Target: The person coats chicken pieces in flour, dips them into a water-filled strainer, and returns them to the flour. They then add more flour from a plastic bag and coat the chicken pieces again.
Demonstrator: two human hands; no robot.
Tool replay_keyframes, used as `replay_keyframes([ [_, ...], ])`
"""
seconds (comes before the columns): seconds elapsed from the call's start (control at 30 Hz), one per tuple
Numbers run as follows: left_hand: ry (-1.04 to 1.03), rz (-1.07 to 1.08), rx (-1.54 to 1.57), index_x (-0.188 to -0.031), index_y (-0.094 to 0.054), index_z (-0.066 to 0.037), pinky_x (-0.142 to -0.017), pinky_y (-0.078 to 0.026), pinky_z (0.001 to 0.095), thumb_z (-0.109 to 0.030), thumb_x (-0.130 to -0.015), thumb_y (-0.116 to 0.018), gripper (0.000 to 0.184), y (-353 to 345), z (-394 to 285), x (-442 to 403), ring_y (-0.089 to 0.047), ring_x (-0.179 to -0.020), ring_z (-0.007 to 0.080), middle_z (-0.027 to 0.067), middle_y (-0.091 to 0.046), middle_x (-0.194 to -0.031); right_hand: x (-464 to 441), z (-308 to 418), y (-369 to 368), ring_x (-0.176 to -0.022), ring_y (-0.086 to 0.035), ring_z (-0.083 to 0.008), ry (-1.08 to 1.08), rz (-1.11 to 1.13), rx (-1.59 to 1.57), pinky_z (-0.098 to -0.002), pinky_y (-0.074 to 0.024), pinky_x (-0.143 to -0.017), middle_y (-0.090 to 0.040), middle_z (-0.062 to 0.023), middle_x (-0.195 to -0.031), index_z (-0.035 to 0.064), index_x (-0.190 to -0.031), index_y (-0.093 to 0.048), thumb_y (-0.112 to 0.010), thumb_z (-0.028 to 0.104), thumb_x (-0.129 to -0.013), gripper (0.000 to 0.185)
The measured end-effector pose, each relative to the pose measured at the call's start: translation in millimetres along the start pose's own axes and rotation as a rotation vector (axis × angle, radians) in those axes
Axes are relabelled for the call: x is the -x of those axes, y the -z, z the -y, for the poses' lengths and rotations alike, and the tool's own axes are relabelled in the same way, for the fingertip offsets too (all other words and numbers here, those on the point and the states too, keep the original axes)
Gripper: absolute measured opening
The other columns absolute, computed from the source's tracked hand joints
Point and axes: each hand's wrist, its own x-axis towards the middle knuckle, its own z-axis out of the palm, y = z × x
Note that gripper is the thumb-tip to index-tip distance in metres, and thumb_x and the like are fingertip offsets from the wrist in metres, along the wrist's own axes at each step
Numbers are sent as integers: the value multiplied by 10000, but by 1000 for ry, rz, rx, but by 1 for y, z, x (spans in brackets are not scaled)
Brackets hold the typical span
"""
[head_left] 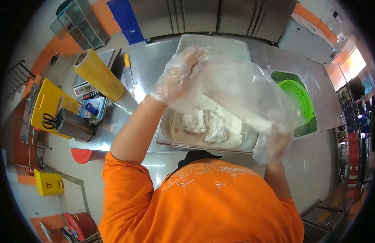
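Note:
A clear plastic bag is stretched above a metal tray of white flour. Several flour-coated pieces lie in the flour; what they are under the coating cannot be made out. My left hand, in a loose clear plastic glove, is closed on the bag's upper left side. Lower down, by the tray's right edge, my gloved right hand grips the bag's other end. Glove and bag plastic overlap, hiding some of the fingers. Behind the bag stands a translucent container.
On the right, a green basket sits in a green-lined basin. Left on the steel table are a yellow-handled knife, a yellow film roll, a scale, a metal holder with scissors, and a yellow board.

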Motion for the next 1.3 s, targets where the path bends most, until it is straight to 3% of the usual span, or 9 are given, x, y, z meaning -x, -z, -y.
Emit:
replay_keyframes([
  [0.37, -584, 218, -502, -923, -575, -107, -628, -456, 361, -79, -808, -570, 118, 33, -67, -91, -564, -748, 284, 83, -543, -791, -5, 43, -17, -802, -576, -254, -35, 764, -85, -384, -459, -712, -575, -110, -883, 91, -1132, -522, -680, 338, -730, 497],
  [0.57, -163, 140, -644, -1017, -570, -136, -747, -481, 374, -210, -891, -478, 173, 109, -35, -92, -587, -872, 309, 108, -608, -939, -21, 32, -19, -877, -567, -222, 253, 569, -22, -370, -461, -768, -574, -79, -968, 116, -1130, -504, -699, 282, -734, 472],
  [0.77, 219, 130, -695, -981, -580, -43, -697, -460, 313, -187, -896, -503, 183, 172, -22, -49, -585, -786, 253, 118, -622, -880, 11, 11, -58, -934, -564, -198, -265, 691, -755, -319, -443, -898, -577, -47, -990, 98, -1081, -526, -705, 180, -727, 405],
  [0.9, 560, 114, -629, -963, -584, -66, -717, -456, 334, -210, -897, -490, 184, 181, 23, -19, -580, -789, 277, 144, -610, -877, 0, 12, -61, -894, -559, -232, 89, 789, -872, -325, -485, -746, -568, -95, -1000, 78, -1114, -529, -592, 102, -802, 319],
  [0.97, 409, 290, -912, -972, -585, -88, -733, -458, 345, -226, -890, -487, 188, 192, 67, 7, -582, -806, 292, 150, -608, -872, 2, 2, -72, -914, -556, -255, 142, 1099, -390, -368, -493, -766, -565, -115, -1056, 62, -1136, -522, -497, 130, -852, 293],
  [1.07, 427, 486, -1127, -985, -577, -109, -777, -452, 373, -259, -871, -492, 207, 195, 130, 42, -582, -873, 302, 151, -607, -888, -9, -20, -100, -911, -557, -292, 30, 1305, -441, -450, -479, -806, -559, -138, -1094, 38, -1158, -509, -382, 174, -898, 319],
  [1.1, 610, 510, -1127, -1094, -551, -141, -819, -437, 407, -282, -846, -518, 287, 191, 140, 47, -559, -969, 308, 153, -587, -995, -19, -22, -107, -918, -556, -301, 272, 1421, -239, -467, -465, -827, -558, -144, -1094, 24, -1158, -504, -368, 183, -905, 328],
  [1.2, 371, 301, -1373, -1201, -499, -179, -853, -424, 425, -309, -848, -528, 377, 177, 153, 72, -521, -1028, 330, 159, -539, -1114, -71, 13, -133, -972, -547, -319, 818, 1638, 567, -467, -420, -892, -547, -169, -1113, -19, -1191, -464, -359, 240, -925, 386],
  [1.3, 215, 37, -1074, -1277, -435, -182, -905, -411, 410, -302, -866, -534, 438, 140, 119, 75, -492, -1065, 345, 164, -490, -1196, -48, -67, -240, -1044, -533, -315, 436, 2018, 622, -436, -402, -922, -513, -207, -1183, -20, -1275, -396, -364, 358, -928, 514],
])
